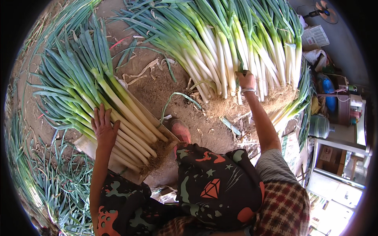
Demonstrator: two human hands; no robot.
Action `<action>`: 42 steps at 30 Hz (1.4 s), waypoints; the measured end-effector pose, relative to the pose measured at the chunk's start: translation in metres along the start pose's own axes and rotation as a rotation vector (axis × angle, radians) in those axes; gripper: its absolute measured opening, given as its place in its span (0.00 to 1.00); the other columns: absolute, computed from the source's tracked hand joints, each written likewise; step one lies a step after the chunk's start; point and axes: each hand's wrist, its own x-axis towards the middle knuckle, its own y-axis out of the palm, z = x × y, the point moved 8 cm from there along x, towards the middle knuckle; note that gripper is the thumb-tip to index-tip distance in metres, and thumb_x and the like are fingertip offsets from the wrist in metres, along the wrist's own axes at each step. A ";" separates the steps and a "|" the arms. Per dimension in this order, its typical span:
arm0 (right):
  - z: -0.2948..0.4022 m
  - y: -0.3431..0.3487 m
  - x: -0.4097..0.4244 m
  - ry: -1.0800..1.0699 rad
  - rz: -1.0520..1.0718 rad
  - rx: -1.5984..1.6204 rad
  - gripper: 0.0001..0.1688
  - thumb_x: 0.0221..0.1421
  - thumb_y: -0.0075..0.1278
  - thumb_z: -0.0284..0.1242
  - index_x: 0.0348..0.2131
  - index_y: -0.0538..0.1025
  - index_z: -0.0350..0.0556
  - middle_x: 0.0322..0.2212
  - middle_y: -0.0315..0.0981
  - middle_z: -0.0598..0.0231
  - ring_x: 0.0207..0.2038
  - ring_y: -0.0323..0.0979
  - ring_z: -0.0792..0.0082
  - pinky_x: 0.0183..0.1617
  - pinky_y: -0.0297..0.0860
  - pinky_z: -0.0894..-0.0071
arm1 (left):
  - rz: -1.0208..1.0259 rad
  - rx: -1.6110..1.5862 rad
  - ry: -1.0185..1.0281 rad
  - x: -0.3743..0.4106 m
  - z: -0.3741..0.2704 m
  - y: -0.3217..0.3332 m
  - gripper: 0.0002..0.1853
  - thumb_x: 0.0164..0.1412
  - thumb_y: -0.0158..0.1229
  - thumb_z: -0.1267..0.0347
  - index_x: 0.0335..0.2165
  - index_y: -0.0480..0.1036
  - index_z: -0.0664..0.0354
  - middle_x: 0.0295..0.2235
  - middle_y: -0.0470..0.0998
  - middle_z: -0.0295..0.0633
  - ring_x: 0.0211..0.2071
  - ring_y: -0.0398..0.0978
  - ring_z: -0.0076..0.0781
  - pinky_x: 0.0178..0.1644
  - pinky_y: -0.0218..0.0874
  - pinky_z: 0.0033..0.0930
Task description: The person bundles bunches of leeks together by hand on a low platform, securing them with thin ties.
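A row of long green onions with white stems and green tops lies on a shallow board tray before my left knee. My left hand lies flat across the stems, fingers extended and holding nothing. To the right, my right hand, a bracelet on its wrist, reaches into a larger pile of green onions on the ground. Its fingers are bent closed around a dark green leaf beside the white stems. My palm hides how far the leaf extends below.
Trimmed leaves heap up at the left. Dry roots fringe the large pile, and a shoe stands on the soil between both groups. At the right are a water jug, a glass-fronted cabinet and a fan.
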 end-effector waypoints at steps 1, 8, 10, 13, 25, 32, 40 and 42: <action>-0.025 0.003 0.007 0.016 -0.027 0.011 0.19 0.44 0.54 0.34 0.32 0.77 0.36 0.25 0.76 0.52 0.28 0.73 0.61 0.34 0.67 0.67 | -0.003 -0.010 0.010 0.001 -0.005 0.006 0.29 0.49 0.57 0.60 0.51 0.60 0.51 0.61 0.46 0.35 0.62 0.40 0.43 0.61 0.33 0.52; -0.031 -0.005 -0.017 0.061 -0.081 0.922 0.07 0.48 0.51 0.25 0.28 0.77 0.38 0.20 0.74 0.66 0.18 0.67 0.78 0.21 0.62 0.81 | 0.018 0.046 0.003 0.000 -0.001 0.002 0.30 0.50 0.56 0.61 0.52 0.59 0.52 0.61 0.47 0.39 0.62 0.41 0.43 0.62 0.33 0.49; -0.071 -0.011 -0.002 0.187 -0.049 1.257 0.05 0.49 0.49 0.25 0.24 0.74 0.41 0.19 0.72 0.65 0.18 0.66 0.80 0.21 0.63 0.82 | 0.020 0.020 0.019 0.003 -0.013 0.008 0.30 0.50 0.56 0.61 0.52 0.59 0.52 0.61 0.47 0.39 0.62 0.41 0.43 0.62 0.33 0.49; 0.008 -0.089 -0.070 -0.179 -0.142 0.721 0.11 0.54 0.48 0.34 0.26 0.72 0.45 0.15 0.70 0.65 0.14 0.65 0.80 0.18 0.65 0.78 | 0.004 0.038 0.020 -0.001 -0.001 0.002 0.30 0.50 0.56 0.59 0.52 0.60 0.51 0.61 0.48 0.37 0.62 0.41 0.44 0.61 0.34 0.53; 0.007 -0.025 -0.061 -0.261 0.033 0.038 0.25 0.47 0.55 0.35 0.41 0.70 0.35 0.35 0.73 0.49 0.36 0.73 0.60 0.38 0.71 0.66 | -0.023 0.009 0.013 0.006 -0.004 -0.001 0.29 0.50 0.56 0.60 0.51 0.60 0.51 0.61 0.48 0.38 0.61 0.42 0.46 0.60 0.34 0.55; 0.021 0.021 -0.019 -0.070 -0.056 -0.102 0.49 0.30 0.57 0.37 0.52 0.58 0.37 0.44 0.56 0.43 0.49 0.54 0.45 0.54 0.56 0.51 | 0.005 0.007 0.002 0.001 -0.002 0.005 0.31 0.49 0.58 0.59 0.51 0.60 0.50 0.61 0.47 0.36 0.62 0.41 0.44 0.61 0.33 0.53; 0.036 -0.003 -0.019 0.206 0.689 0.819 0.28 0.32 0.49 0.24 0.40 0.67 0.35 0.25 0.68 0.57 0.25 0.66 0.69 0.30 0.69 0.73 | -0.002 -0.007 -0.005 0.002 -0.006 0.002 0.31 0.49 0.57 0.58 0.51 0.60 0.50 0.61 0.48 0.37 0.62 0.41 0.44 0.61 0.34 0.54; 0.059 -0.010 -0.053 0.363 0.840 1.149 0.28 0.31 0.50 0.24 0.39 0.67 0.38 0.25 0.69 0.59 0.22 0.65 0.72 0.27 0.67 0.74 | -0.009 0.001 -0.003 0.001 -0.003 0.003 0.31 0.49 0.57 0.58 0.51 0.60 0.50 0.61 0.47 0.37 0.62 0.41 0.44 0.60 0.34 0.55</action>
